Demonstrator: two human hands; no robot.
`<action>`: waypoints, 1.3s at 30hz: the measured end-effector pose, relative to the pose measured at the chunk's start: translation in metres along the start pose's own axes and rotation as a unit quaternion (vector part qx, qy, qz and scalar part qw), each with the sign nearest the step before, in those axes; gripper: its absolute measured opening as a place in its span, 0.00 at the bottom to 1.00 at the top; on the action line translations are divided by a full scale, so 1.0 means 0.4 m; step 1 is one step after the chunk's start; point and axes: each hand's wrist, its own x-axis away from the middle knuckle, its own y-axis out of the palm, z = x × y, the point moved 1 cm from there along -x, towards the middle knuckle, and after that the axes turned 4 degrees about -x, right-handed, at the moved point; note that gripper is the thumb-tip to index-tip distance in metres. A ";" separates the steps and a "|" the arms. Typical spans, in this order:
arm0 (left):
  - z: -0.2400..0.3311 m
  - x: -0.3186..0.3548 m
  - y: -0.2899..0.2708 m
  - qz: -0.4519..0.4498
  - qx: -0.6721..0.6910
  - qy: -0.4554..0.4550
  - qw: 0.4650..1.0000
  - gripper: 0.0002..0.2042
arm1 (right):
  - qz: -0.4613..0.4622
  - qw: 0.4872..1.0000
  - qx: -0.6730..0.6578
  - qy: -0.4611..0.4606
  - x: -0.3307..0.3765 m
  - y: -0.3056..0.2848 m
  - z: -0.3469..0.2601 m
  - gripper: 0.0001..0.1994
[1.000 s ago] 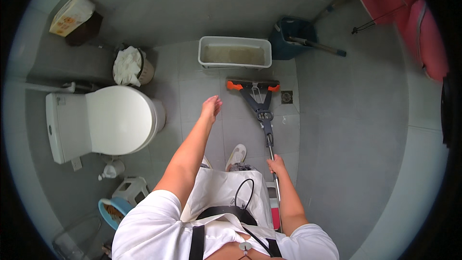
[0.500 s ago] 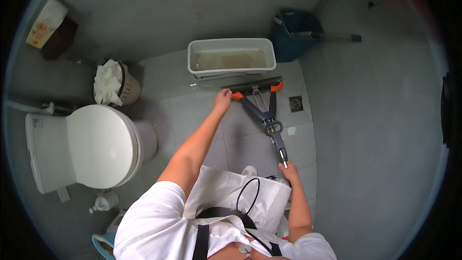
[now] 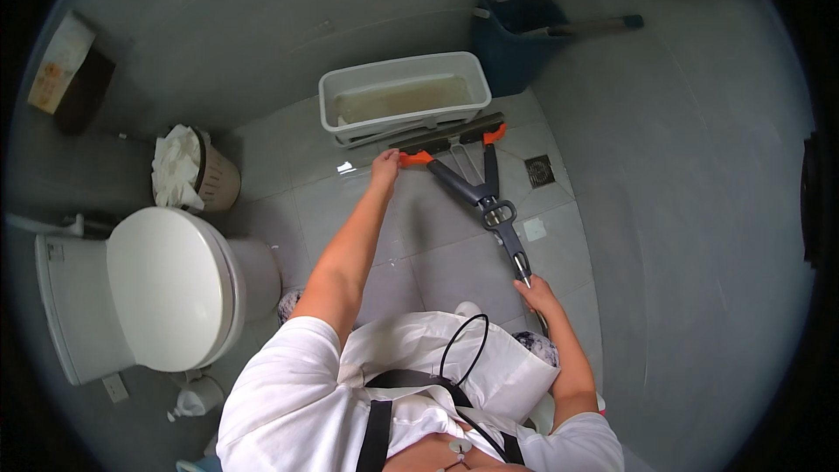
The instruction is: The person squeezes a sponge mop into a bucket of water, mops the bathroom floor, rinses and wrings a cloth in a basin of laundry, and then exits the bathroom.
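The left arm stretched straight forward, its left hand (image 3: 384,164) palm down with fingers curled at the far end. The right arm stayed bent close to the body, the right hand (image 3: 537,294) apparently closed in a grip.

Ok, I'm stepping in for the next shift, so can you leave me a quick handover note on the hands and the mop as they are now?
Left hand: reaching down, touching the orange end of the flat grey mop head.
Right hand: gripping the grey mop handle.
The mop head lies on the tiled floor, against the white rectangular plastic tub holding murky water.
Done: mop brought to the tub.
Left: head is not in the water yet.
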 end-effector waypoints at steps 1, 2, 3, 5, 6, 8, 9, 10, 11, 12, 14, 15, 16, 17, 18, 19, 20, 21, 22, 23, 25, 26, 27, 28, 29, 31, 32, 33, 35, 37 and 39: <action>-0.012 -0.021 -0.030 0.011 0.010 0.001 1.000 0.09 | -0.004 1.000 0.004 0.000 -0.002 0.006 -0.007 0.16; -0.023 -0.042 -0.062 0.021 0.020 0.002 1.000 0.09 | -0.010 1.000 0.000 -0.003 0.002 0.011 -0.015 0.15; -0.021 -0.055 -0.075 0.029 0.048 -0.016 0.998 0.09 | -0.011 1.000 -0.005 -0.004 0.025 0.000 -0.038 0.15; -0.013 -0.080 -0.104 0.042 0.101 -0.050 0.993 0.10 | 0.018 0.999 0.022 -0.025 0.017 -0.002 -0.017 0.16; -0.012 -0.100 -0.114 0.059 0.106 -0.039 0.992 0.10 | 0.050 0.996 0.054 -0.045 -0.010 0.004 0.038 0.17; -0.013 -0.139 -0.141 0.092 0.111 -0.018 0.989 0.10 | 0.074 0.994 0.064 -0.038 -0.014 0.003 0.041 0.20; -0.007 -0.152 -0.137 0.086 0.115 -0.022 0.989 0.10 | 0.083 0.993 0.076 -0.037 -0.005 -0.002 0.030 0.20; 0.002 -0.164 -0.133 0.078 0.118 -0.026 0.990 0.09 | 0.092 0.991 0.087 -0.035 0.005 -0.005 0.027 0.20; 0.008 -0.178 -0.129 0.070 0.120 -0.030 0.990 0.09 | 0.101 0.990 0.097 -0.032 0.011 -0.009 0.031 0.19; 0.005 -0.196 -0.136 0.046 0.118 -0.035 0.991 0.11 | 0.113 0.986 0.114 -0.048 0.013 -0.010 0.037 0.18; 0.011 -0.216 -0.134 0.057 0.151 -0.075 0.984 0.12 | 0.098 0.995 0.019 -0.004 0.038 -0.001 -0.004 0.15; 0.007 -0.227 -0.135 0.062 0.168 -0.095 0.979 0.12 | 0.093 0.995 -0.028 0.018 0.057 0.004 -0.022 0.13; 0.008 -0.247 -0.135 0.032 0.181 -0.092 0.979 0.15 | 0.082 0.993 -0.069 0.040 0.066 -0.005 -0.033 0.12; 0.007 -0.263 -0.128 0.034 0.221 -0.094 0.970 0.16 | 0.072 0.989 -0.110 0.061 0.074 -0.016 -0.038 0.12; 0.016 -0.266 -0.110 0.035 0.260 -0.097 0.960 0.16 | 0.063 0.983 -0.151 0.083 0.082 -0.033 -0.034 0.11; 0.023 -0.270 -0.094 0.036 0.299 -0.100 0.948 0.17 | 0.066 0.983 -0.150 0.080 0.080 -0.048 -0.015 0.11; 0.028 -0.281 -0.088 0.036 0.327 -0.093 0.940 0.18 | 0.068 0.984 -0.149 0.077 0.075 -0.061 0.013 0.10; 0.036 -0.296 -0.092 0.034 0.353 -0.086 0.931 0.19 | 0.072 0.983 -0.150 0.073 0.078 -0.058 0.032 0.10; 0.029 -0.294 -0.103 0.036 0.374 -0.083 0.923 0.21 | 0.078 0.984 -0.135 0.089 0.092 -0.053 0.011 0.11; 0.017 -0.289 -0.110 0.042 0.377 -0.087 0.921 0.22 | 0.065 0.983 -0.145 0.091 0.088 -0.046 0.018 0.11; 0.047 -0.257 -0.101 0.049 0.390 -0.086 0.915 0.25 | 0.047 0.982 -0.165 0.083 0.081 -0.075 0.031 0.11; 0.047 -0.251 -0.103 0.034 0.368 -0.079 0.926 0.26 | 0.036 0.982 -0.166 0.087 0.078 -0.088 0.025 0.11; 0.032 -0.243 -0.115 0.022 0.345 -0.071 0.935 0.27 | 0.022 0.982 -0.166 0.091 0.080 -0.096 0.015 0.11; 0.036 -0.238 -0.122 0.007 0.324 -0.062 0.944 0.29 | 0.012 0.982 -0.165 0.093 0.078 -0.106 -0.006 0.12; 0.043 -0.234 -0.133 0.011 0.320 -0.075 0.944 0.29 | -0.001 0.982 -0.162 0.094 0.074 -0.111 -0.034 0.12; 0.059 -0.219 -0.142 0.017 0.319 -0.107 0.941 0.29 | -0.020 0.984 -0.147 0.101 0.082 -0.135 -0.090 0.13; 0.067 -0.211 -0.142 -0.001 0.313 -0.095 0.945 0.30 | -0.009 0.991 -0.093 0.092 0.074 -0.151 -0.085 0.13; 0.066 -0.207 -0.152 -0.003 0.308 -0.096 0.947 0.30 | 0.005 0.994 -0.059 0.096 0.084 -0.150 -0.097 0.13; 0.063 -0.211 -0.162 -0.008 0.295 -0.100 0.950 0.30 | 0.036 0.994 0.009 0.106 0.105 -0.149 -0.120 0.14; 0.057 -0.241 -0.167 -0.008 0.309 -0.112 0.944 0.30 | 0.044 0.992 0.055 0.109 0.126 -0.140 -0.172 0.15; 0.042 -0.273 -0.152 0.004 0.336 -0.123 0.934 0.28 | 0.048 0.989 0.088 0.107 0.133 -0.124 -0.198 0.15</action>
